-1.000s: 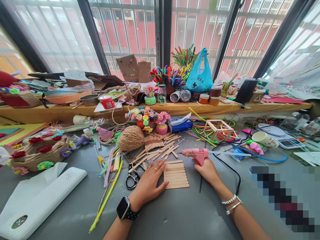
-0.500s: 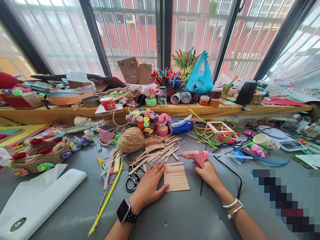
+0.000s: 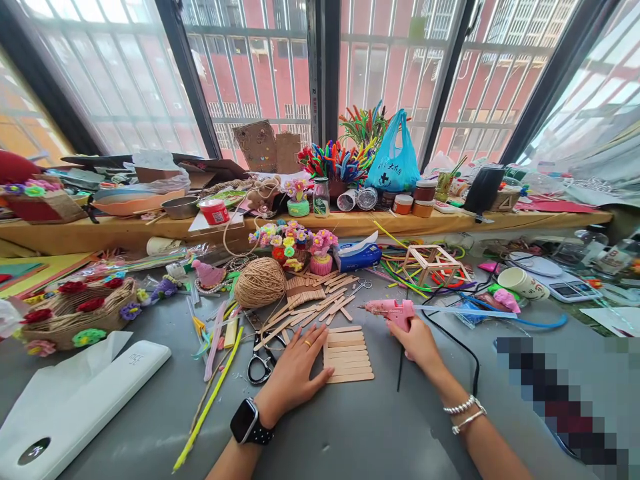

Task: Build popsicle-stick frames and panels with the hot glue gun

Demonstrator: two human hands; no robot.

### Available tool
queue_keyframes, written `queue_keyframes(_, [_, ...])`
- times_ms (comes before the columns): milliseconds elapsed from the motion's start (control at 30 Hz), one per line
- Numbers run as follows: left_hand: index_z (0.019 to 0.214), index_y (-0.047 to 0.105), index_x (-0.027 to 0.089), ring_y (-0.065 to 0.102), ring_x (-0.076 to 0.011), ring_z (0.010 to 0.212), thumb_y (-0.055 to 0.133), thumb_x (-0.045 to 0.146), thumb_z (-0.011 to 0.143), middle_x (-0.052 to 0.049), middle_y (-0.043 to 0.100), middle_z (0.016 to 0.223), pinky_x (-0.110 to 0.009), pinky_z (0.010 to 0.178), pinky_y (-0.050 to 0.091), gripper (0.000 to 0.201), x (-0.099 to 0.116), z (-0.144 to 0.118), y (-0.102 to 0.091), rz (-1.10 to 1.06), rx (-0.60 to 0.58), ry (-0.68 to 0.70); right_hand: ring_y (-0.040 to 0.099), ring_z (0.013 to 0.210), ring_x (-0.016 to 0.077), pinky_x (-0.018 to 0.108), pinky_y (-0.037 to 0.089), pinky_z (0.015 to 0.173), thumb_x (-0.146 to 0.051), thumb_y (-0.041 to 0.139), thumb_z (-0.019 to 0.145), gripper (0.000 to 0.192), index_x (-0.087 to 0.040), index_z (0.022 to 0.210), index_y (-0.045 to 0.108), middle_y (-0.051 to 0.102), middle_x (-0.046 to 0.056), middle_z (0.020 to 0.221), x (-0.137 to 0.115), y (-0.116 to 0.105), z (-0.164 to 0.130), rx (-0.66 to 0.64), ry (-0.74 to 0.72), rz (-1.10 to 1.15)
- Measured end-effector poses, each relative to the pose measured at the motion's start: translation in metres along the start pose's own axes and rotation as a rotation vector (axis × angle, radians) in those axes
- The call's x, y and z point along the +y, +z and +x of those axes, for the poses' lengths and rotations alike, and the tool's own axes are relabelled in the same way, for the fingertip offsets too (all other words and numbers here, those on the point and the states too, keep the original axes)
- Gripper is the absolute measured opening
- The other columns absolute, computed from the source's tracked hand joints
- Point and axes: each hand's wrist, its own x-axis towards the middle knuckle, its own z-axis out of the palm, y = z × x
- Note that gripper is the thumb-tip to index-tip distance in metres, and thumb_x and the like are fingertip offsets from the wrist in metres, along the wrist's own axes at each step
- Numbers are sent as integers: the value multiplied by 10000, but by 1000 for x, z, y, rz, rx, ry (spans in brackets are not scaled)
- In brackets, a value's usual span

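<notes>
My left hand (image 3: 299, 365) lies flat with fingers spread on the left edge of a square panel of popsicle sticks (image 3: 353, 357), laid side by side on the grey table. In my right hand (image 3: 419, 341) is a pink hot glue gun (image 3: 390, 308), gripped by its handle, with a long clear glue stick (image 3: 465, 311) running out of its back. The nozzle points left, above and apart from the panel. Loose popsicle sticks (image 3: 320, 307) lie behind the panel. Black-handled scissors (image 3: 260, 367) rest beside my left wrist, their blades partly covered.
A ball of twine (image 3: 260, 283) and a small stick frame (image 3: 434, 264) stand farther back. The black cord (image 3: 475, 363) curves past my right forearm. At left are a yellow pipe cleaner (image 3: 210, 400), a white power bank (image 3: 110, 407) and a flower-trimmed basket (image 3: 83, 317).
The whole view has shifted slightly, moving things a little left in the picture. My hands keep their places: the left on the panel, the right holding the glue gun.
</notes>
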Motion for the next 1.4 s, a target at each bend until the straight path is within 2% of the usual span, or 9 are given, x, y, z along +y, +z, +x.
queue_keyframes(367, [1306, 290, 174, 285, -257, 1242, 380, 460, 823, -96, 350, 1345, -484, 1024, 218, 569, 0, -2, 0, -15, 23, -2, 572, 502, 179, 244, 373, 449, -584, 333, 728, 468, -182, 584, 524, 611, 51, 549, 19, -6, 11, -38, 50, -53])
queue_keyframes(567, [1308, 286, 156, 273, -259, 1247, 359, 470, 829, -110, 332, 1352, -490, 1025, 211, 578, -1, -2, 0, -12, 6, -9, 596, 607, 248, 290, 378, 506, -578, 427, 680, 417, -183, 596, 534, 640, 98, 611, 24, -17, 11, -40, 96, -159])
queue_keyframes(733, [1307, 286, 175, 273, -255, 1248, 364, 490, 822, -99, 342, 1349, -484, 1026, 213, 584, -1, -3, 2, -26, 17, -2, 600, 652, 243, 294, 398, 535, -446, 591, 607, 275, -188, 699, 559, 653, 86, 724, 27, -22, 5, -112, -38, -295])
queue_keyframes(833, [1308, 285, 162, 269, -255, 1250, 361, 497, 820, -106, 345, 1346, -485, 1028, 207, 596, -1, -2, 1, -26, 14, -7, 593, 688, 261, 322, 411, 573, -378, 552, 667, 210, -181, 739, 572, 635, 98, 709, 26, -22, 1, -8, -100, -449])
queue_keyframes(933, [1304, 293, 152, 263, -256, 1252, 355, 509, 817, -114, 337, 1349, -484, 1029, 207, 606, 0, -1, 1, -29, 1, -12, 573, 743, 285, 358, 419, 620, -360, 487, 738, 251, -145, 832, 576, 616, 138, 764, 17, -21, -1, 137, -150, -522])
queue_keyframes(1033, [1293, 313, 154, 261, -250, 1254, 351, 522, 813, -114, 330, 1353, -477, 1034, 199, 606, 1, -1, 0, -32, -10, -9, 551, 815, 275, 362, 412, 704, -334, 440, 794, 258, -130, 896, 561, 601, 142, 841, -1, -14, -1, 197, -251, -490])
queue_keyframes(1100, [1288, 322, 147, 256, -244, 1256, 344, 528, 813, -120, 331, 1352, -473, 1037, 192, 609, 2, -2, -1, -26, -23, -10, 551, 841, 230, 327, 406, 753, -315, 440, 813, 214, -161, 900, 560, 608, 98, 867, -16, -4, 0, 156, -338, -453])
queue_keyframes(1200, [1282, 328, 138, 254, -243, 1257, 338, 534, 813, -127, 334, 1349, -471, 1039, 188, 614, 2, -2, -1, -17, -28, -12, 557, 844, 222, 324, 410, 750, -264, 444, 823, 188, -135, 885, 565, 621, 106, 871, -35, 16, 1, -49, -497, -443])
queue_keyframes(1400, [1280, 332, 142, 257, -252, 1255, 347, 540, 807, -130, 340, 1345, -478, 1034, 195, 618, 1, -2, 0, -12, -16, -12, 536, 898, 239, 318, 402, 789, -185, 471, 795, 177, -114, 922, 572, 611, 122, 938, -59, 44, 6, -145, -563, -498])
